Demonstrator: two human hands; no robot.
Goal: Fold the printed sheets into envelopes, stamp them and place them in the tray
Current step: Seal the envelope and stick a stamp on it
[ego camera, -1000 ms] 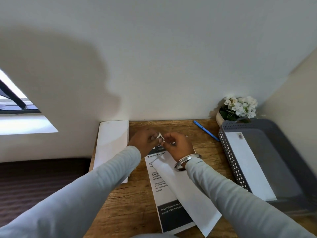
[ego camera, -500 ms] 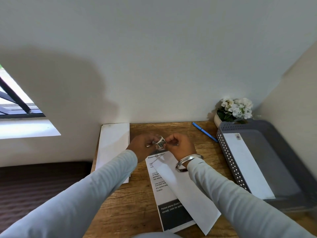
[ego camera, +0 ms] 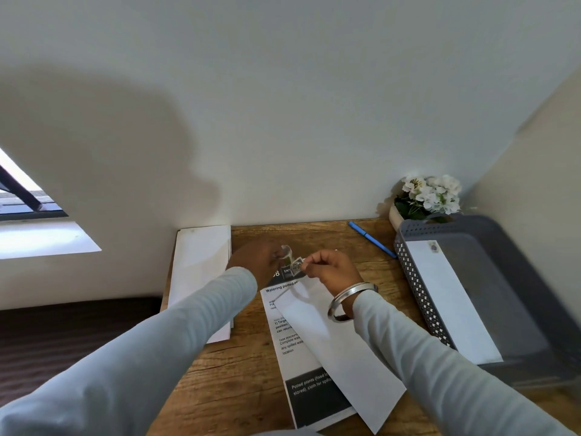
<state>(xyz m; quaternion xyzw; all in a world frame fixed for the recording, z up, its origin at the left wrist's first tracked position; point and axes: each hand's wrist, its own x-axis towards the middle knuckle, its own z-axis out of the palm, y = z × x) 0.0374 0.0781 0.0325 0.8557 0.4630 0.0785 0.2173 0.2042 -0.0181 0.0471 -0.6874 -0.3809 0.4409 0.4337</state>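
Note:
Above the desk my left hand (ego camera: 254, 262) holds a small roll of stamps (ego camera: 286, 253). My right hand (ego camera: 330, 270) pinches a stamp (ego camera: 296, 266) at the roll's loose end and holds it a little away from the roll. Under both hands a white envelope (ego camera: 339, 350) lies slantwise over a printed sheet (ego camera: 301, 366) with black bands. On the right, a grey tray (ego camera: 490, 278) holds one stamped envelope (ego camera: 449, 297).
A stack of white envelopes (ego camera: 201, 269) lies at the desk's left edge. A blue pen (ego camera: 372, 240) rests near the back wall. A pot of white flowers (ego camera: 424, 196) stands in the back right corner, behind the tray. Walls close the back and right.
My right hand has drawn the stamp out from the roll to the right. The camera has tilted slightly; both hands sit a little higher above the envelope.

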